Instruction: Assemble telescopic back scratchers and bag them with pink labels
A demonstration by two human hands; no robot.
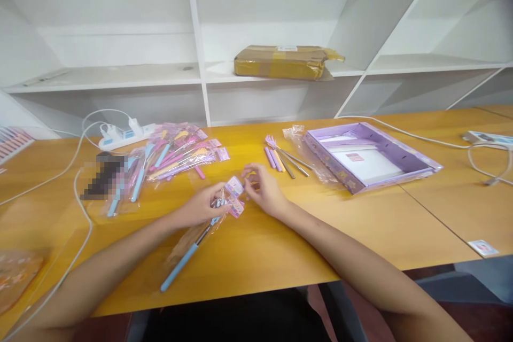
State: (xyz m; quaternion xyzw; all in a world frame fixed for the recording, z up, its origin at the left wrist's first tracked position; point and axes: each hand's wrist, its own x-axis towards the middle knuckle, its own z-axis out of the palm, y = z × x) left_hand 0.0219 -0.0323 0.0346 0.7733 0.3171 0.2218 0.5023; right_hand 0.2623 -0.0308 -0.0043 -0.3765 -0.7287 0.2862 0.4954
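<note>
My left hand [206, 206] is closed around the head end of a back scratcher with a light-blue handle [180, 267] and a metal shaft, in a clear plastic sleeve. The handle slants down to the lower left. Two printed cards stick out past the left fingers, a lilac-and-white card [234, 186] and a pink card [235, 207]. Beside the upper card is my right hand [262, 189], its fingers bent and pinched together; what lies between the fingertips is too small to make out.
Several bagged back scratchers [184, 155] are piled at left near a power strip [127, 136]. Loose purple claw heads, handles and metal rods [294, 164] lie beyond my right hand. A purple display box [401, 157] sits at right. A taped carton [280, 61] rests on the shelf.
</note>
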